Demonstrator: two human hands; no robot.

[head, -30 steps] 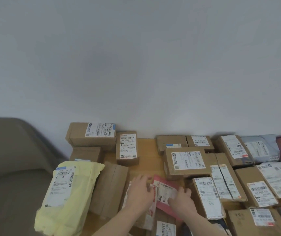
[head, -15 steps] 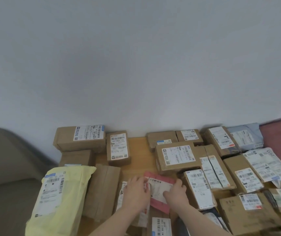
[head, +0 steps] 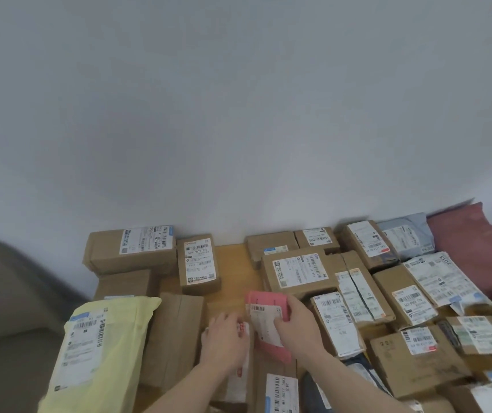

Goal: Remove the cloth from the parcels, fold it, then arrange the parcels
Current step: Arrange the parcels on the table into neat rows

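A flat pink parcel with a white label sits among brown cardboard parcels on a wooden table. My right hand grips the pink parcel at its right edge, thumb on the label. My left hand lies just left of it on a white parcel, fingers bent over its top edge. The dark red cloth lies at the far right against the wall, beside the parcels.
A large yellow bag parcel lies at the front left. Cardboard boxes line the wall, and many labelled boxes crowd the right side. A grey-brown chair stands left of the table.
My right hand has moved up the pink parcel's right edge and taken hold of it. My left hand has come off the pink parcel onto the white one. The camera has turned right.
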